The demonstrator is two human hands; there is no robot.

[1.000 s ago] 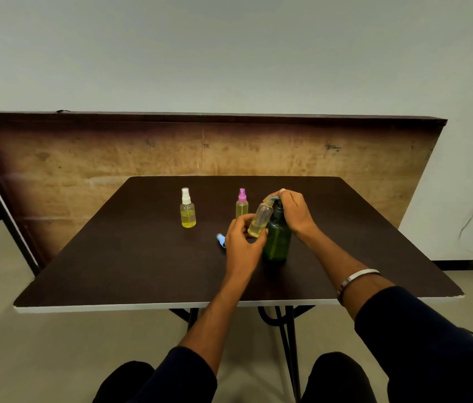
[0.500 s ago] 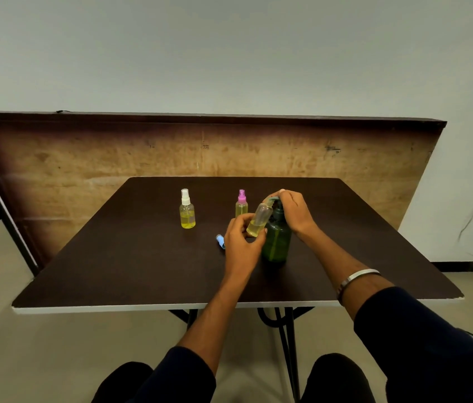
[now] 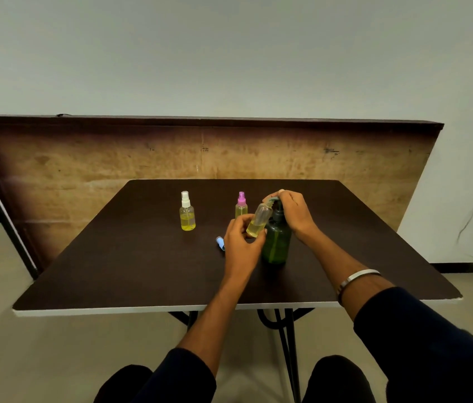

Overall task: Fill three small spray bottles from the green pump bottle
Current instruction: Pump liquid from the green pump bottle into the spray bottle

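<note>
Left hand grips tilted uncapped spray bottle; right hand curled over green pump bottle head.

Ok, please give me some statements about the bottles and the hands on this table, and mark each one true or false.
1. The left hand holds an uncapped small bottle tilted toward the pump. True.
2. The right hand lies flat on the table. False: it rests on top of the green pump bottle.
3. The white-capped bottle stands alone at the left. True.
4. The pink-capped bottle lies on its side. False: it stands upright.
5. A blue cap lies on the table. True.
</note>
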